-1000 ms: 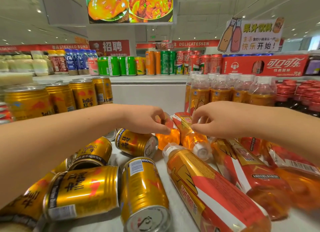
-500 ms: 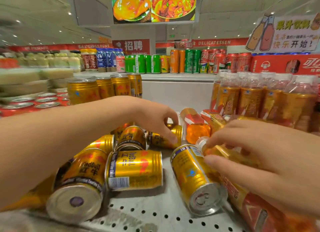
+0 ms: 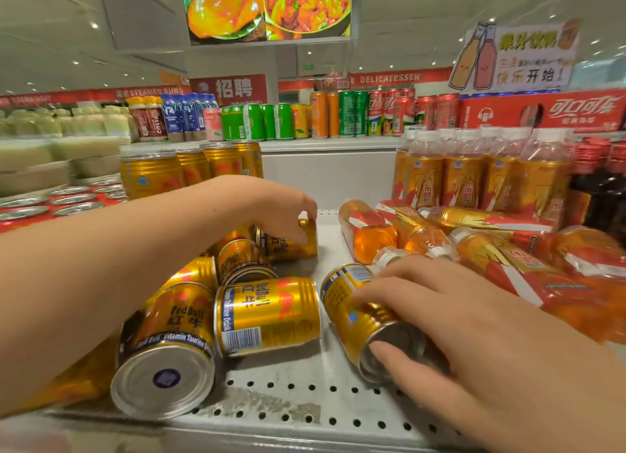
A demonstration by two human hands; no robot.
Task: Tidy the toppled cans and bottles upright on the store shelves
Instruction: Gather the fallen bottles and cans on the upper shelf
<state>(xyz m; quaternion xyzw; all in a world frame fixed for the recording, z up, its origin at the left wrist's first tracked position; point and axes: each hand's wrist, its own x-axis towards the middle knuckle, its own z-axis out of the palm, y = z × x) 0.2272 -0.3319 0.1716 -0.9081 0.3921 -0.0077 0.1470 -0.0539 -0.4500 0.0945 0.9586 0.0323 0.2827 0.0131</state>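
Note:
Several gold Red Bull cans lie toppled on the white perforated shelf [image 3: 291, 395]. My left hand [image 3: 284, 208] reaches over them and grips a far toppled can [image 3: 288, 246] from above. My right hand [image 3: 450, 320] wraps around the near right toppled can [image 3: 355, 303], thumb on its base. Two more lie in front: a middle can [image 3: 267, 317] and a near left can [image 3: 169, 347]. Toppled orange drink bottles [image 3: 366, 235] with red and gold labels lie in a heap at the right.
Upright gold cans [image 3: 152, 174] stand at the back left, upright orange bottles [image 3: 467, 174] at the back right. Red can tops [image 3: 67, 198] fill the left side, dark bottles [image 3: 603, 198] the far right. A further shelf holds mixed soda cans [image 3: 338, 117].
My left hand went further back and closed on a far can. My right hand left the bottles and took hold of the near right can. The view moved closer.

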